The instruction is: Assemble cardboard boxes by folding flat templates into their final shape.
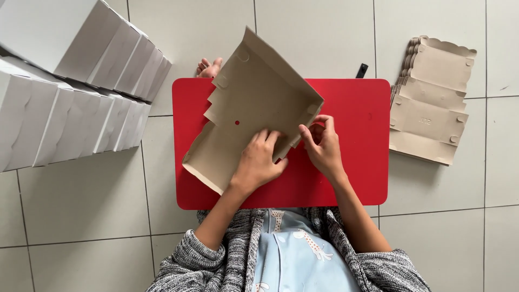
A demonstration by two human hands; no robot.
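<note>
- Far left, on the floor tiles (92,205): rows of white folded boxes (75,86) leaning against one another, well apart from the hands
- Centre left, over the red bench (351,178): a brown cardboard box blank (248,103), half folded, its far side walls standing up and its near end lying on the bench top; it looks light and thin, stiff across the flat panels but ready to bend at the creases, so it would crumple if squeezed mid-panel
- The left hand (258,161) lies flat on the blank's floor panel with fingers spread, pressing it down; its grip is open, closed round nothing
- The right hand (323,145) is at the blank's right corner, fingers curled in a loose pinch at the flap edge near the side tabs; whether the fingertips actually clamp the card cannot be told
- Best hold, judging by the shape, is on the edges and creased flaps close to the corners, with a palm steadying the floor panel
- Behind the bench, a bare foot (210,67) shows, and a small black object (361,70) lies on the tiles
- Far right, on the floor: a stack of flat blanks (432,103), touching the bench's edge or just beside it
</note>
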